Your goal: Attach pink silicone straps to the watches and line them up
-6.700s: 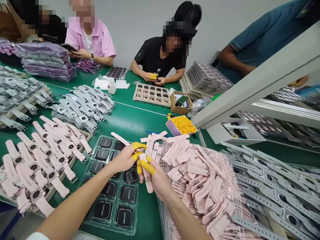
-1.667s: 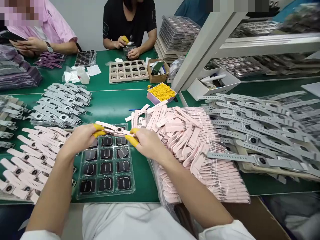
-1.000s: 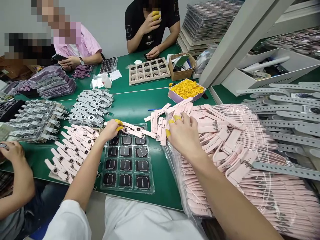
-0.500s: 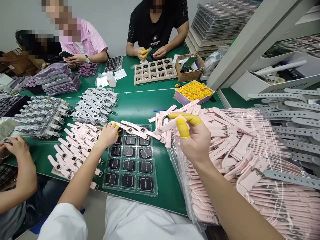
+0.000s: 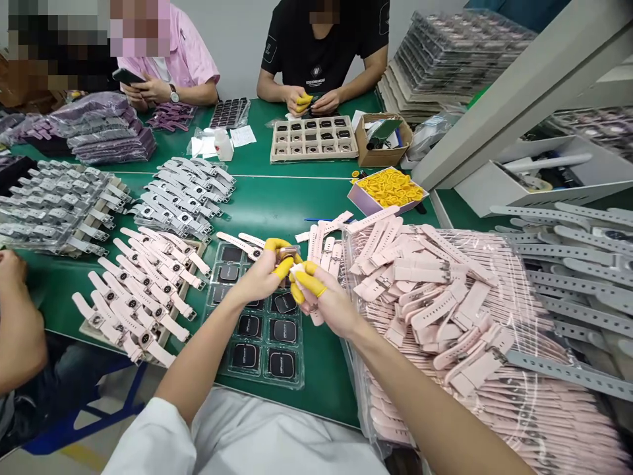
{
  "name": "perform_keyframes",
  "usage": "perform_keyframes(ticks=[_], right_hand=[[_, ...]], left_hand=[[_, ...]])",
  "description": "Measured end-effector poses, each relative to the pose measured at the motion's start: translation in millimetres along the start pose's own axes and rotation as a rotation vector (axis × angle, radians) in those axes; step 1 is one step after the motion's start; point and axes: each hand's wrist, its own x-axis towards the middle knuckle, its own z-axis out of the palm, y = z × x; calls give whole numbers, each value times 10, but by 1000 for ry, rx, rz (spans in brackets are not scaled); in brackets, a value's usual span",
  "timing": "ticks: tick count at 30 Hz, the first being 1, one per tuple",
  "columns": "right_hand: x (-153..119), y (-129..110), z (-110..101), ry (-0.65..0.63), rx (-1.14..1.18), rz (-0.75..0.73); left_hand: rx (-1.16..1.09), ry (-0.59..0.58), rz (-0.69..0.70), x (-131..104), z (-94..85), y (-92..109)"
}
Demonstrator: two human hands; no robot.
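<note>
My left hand (image 5: 260, 276), yellow cots on its fingers, pinches a small watch case (image 5: 287, 252) above a clear plastic tray (image 5: 299, 349) of square black-faced watch cases. Close against it, my right hand (image 5: 333, 302), also in yellow finger cots, grips a pale pink watch strap (image 5: 311, 309). The two hands meet at the case; fingers hide the joint between strap and case. At the tray's far edge lie pink-strapped watches (image 5: 237, 243). To the right of my right hand spreads a heap of loose pink straps (image 5: 430, 277) on bagged ones.
Rows of pink-strapped watches (image 5: 143, 290) lie left on a board, with grey-strapped watches (image 5: 182, 198) beyond. A box of yellow finger cots (image 5: 390, 190) stands behind the straps. Grey straps (image 5: 578, 284) are at far right. Across the table, a person in black (image 5: 321, 59) handles parts.
My left hand has moved right and picked up a watch case. My right hand has come left and down with the pink strap to meet it. The view has shifted slightly.
</note>
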Motion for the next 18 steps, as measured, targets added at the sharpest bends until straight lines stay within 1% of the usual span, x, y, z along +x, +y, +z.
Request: perform_keyframes(ticks=[1, 3, 6, 9, 13, 18], right_hand=[[0, 12, 2, -8, -31, 8], [-3, 29, -4, -8, -55, 15], [-6, 47, -16, -6, -44, 36], [-12, 63, -14, -2, -76, 73], [-14, 71, -7, 31, -62, 92], [17, 56, 0, 74, 0, 111]], left_hand=[[9, 14, 41, 11, 86, -56], [69, 24, 122, 12, 158, -154], [199, -8, 240, -17, 112, -215], [299, -18, 332, -47, 39, -185], [356, -24, 371, -88, 7, -134], [366, 6, 335, -114, 8, -116]])
